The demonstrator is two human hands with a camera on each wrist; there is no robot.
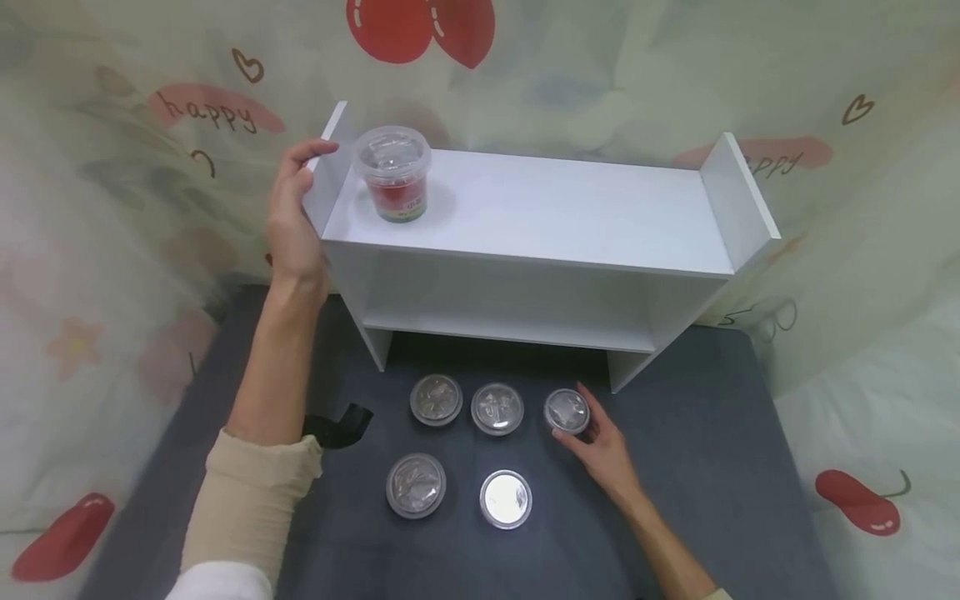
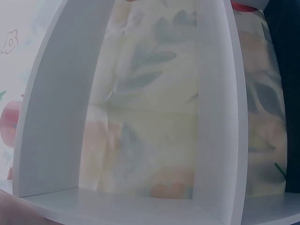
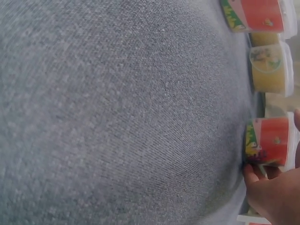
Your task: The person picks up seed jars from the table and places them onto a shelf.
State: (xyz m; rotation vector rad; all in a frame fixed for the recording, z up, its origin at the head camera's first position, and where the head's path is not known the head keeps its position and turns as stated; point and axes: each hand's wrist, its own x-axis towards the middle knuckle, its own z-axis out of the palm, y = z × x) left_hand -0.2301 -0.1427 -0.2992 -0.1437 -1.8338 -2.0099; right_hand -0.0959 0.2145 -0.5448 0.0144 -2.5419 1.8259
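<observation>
A white two-tier shelf (image 1: 525,208) stands at the back of the dark table. My left hand (image 1: 296,221) grips the upright side panel at its upper left, beside a lidded tub with a red label (image 1: 400,196) on the top board. The left wrist view shows the shelf's compartments (image 2: 56,103), with a blurred bit of hand (image 2: 18,213) at the lower left. In front of the shelf's right leg, my right hand (image 1: 606,454) holds a small lidded tub (image 1: 567,411) between thumb and fingers; the right wrist view shows its red label (image 3: 274,140) and the fingers (image 3: 253,176) around it.
Several lidded tubs stand on the table (image 1: 712,467): two in a row (image 1: 437,400) (image 1: 497,409) left of the held one, two nearer the front (image 1: 416,486) (image 1: 506,500). A black strap (image 1: 341,427) lies beside my left forearm. A patterned curtain (image 1: 585,83) hangs behind.
</observation>
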